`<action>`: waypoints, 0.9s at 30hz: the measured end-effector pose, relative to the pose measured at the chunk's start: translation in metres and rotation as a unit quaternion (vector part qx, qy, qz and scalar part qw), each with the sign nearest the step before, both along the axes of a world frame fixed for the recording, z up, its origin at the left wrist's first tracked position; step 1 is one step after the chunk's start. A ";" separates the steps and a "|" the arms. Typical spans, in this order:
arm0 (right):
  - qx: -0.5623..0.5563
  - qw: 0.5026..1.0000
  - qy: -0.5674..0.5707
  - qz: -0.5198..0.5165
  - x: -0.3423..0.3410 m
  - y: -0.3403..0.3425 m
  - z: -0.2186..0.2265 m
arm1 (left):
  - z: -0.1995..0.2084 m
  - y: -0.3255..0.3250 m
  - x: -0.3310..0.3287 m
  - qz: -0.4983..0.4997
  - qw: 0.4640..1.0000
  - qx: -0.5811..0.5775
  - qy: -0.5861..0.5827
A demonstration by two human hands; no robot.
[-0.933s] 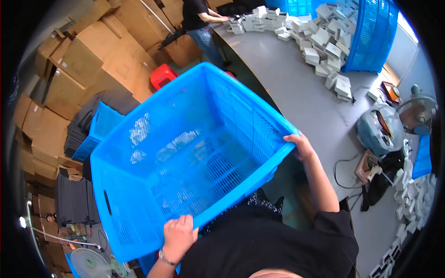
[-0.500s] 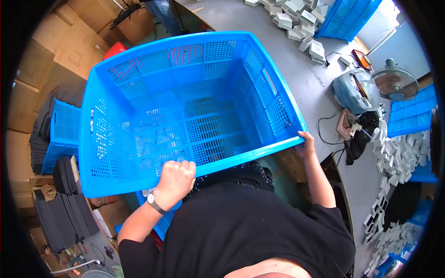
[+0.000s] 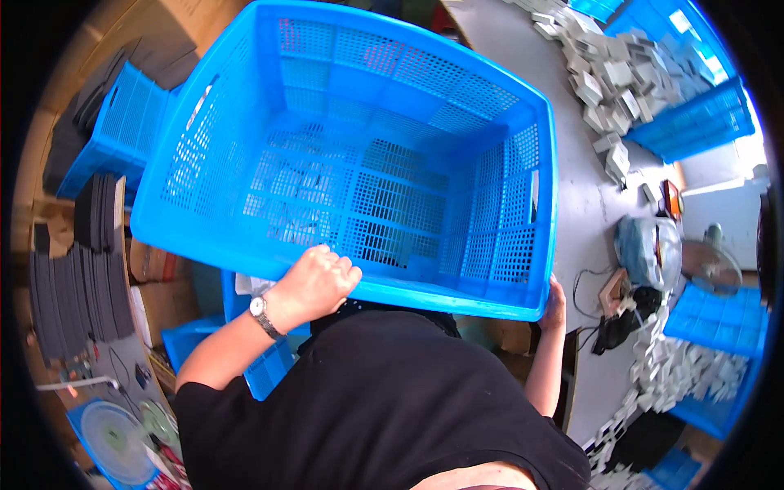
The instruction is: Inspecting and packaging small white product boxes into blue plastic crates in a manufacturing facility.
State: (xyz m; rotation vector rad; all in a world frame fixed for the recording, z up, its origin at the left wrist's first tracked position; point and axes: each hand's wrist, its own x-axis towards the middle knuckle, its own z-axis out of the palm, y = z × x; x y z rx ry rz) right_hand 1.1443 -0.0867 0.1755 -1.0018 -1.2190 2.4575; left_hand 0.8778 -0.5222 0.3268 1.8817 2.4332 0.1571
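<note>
A large blue plastic crate (image 3: 359, 287) with perforated walls is held up in front of me, its inside facing me and bare. My left hand (image 3: 320, 282), with a watch (image 3: 261, 314) on its wrist, is closed over the near rim, left of the middle. At the near right corner my right hand (image 3: 554, 305) grips the crate from the outside; its fingers are partly hidden behind the rim.
Right of me runs a grey table (image 3: 523, 57) heaped with small white boxes (image 3: 616, 73). A plastic bag (image 3: 649, 249) and a fan (image 3: 712, 265) stand there. Dark foam sheets (image 3: 73, 302) and another blue crate (image 3: 122, 131) are at the left.
The view has turned, and the surroundings have shifted down the picture. The crate has tilted, its right side dropping lower. Both hands still hold it.
</note>
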 end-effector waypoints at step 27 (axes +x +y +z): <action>0.114 0.987 -0.111 -0.026 0.023 -0.135 -0.028 | 0.000 -0.052 -0.068 -0.113 0.990 -0.068 -0.052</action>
